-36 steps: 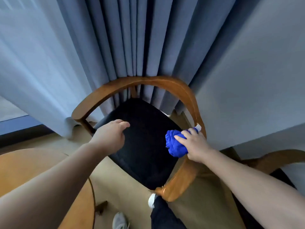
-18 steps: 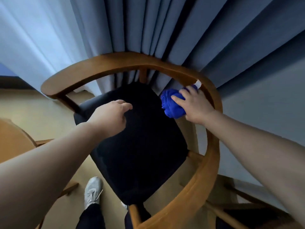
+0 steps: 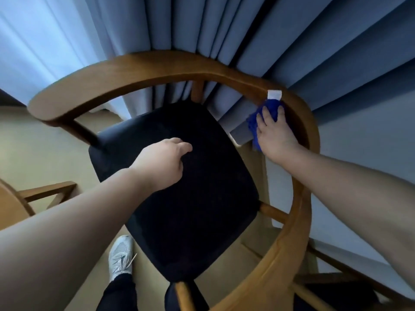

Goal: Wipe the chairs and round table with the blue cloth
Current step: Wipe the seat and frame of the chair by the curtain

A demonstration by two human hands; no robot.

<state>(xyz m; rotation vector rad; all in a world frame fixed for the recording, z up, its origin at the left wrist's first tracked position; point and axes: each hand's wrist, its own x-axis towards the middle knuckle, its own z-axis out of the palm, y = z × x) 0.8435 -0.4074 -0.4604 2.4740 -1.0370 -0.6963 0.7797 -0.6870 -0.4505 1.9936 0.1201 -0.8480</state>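
Observation:
A wooden armchair with a curved rail [image 3: 143,70] and a black seat cushion [image 3: 197,194] fills the view from above. My right hand [image 3: 277,136] presses the blue cloth [image 3: 256,124] against the inner side of the rail at the right rear; the cloth's white tag [image 3: 274,95] sticks up past my fingers. Above the seat hovers my left hand [image 3: 164,162], fingers loosely curled and holding nothing. A slice of the round wooden table [image 3: 9,209] shows at the left edge.
Blue-grey curtains [image 3: 202,25] hang right behind the chair, touching its back. A second chair's frame [image 3: 332,288] is at the lower right. My shoe [image 3: 121,254] stands on the tan floor [image 3: 33,151] below the seat.
My right hand has slid the cloth along the rail from the front right arm toward the right rear. My head has come closer over the chair. The left hand stays over the seat.

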